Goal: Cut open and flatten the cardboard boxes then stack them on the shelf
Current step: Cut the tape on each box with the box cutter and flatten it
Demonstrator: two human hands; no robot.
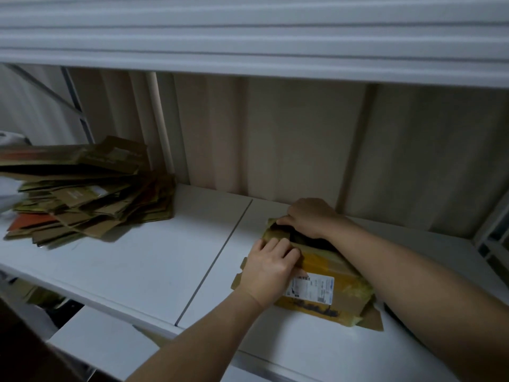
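Observation:
A brown cardboard box (pixel 327 288) with yellow tape and a white shipping label lies on the white shelf (pixel 154 260), right of the seam. Its far end gapes open, dark inside. My left hand (pixel 271 267) grips the near-left flap at that opening, fingers curled over its edge. My right hand (pixel 308 217) holds the far flap, fingertips pinching its edge at the box's far corner. A pile of flattened cardboard boxes (pixel 88 188) lies at the shelf's left end.
The shelf above (pixel 248 37) overhangs close over the work area. A beige corrugated wall (pixel 303 139) closes the back. A metal upright (pixel 493 216) stands at the right. Lower shelving and dark clutter show at the bottom left.

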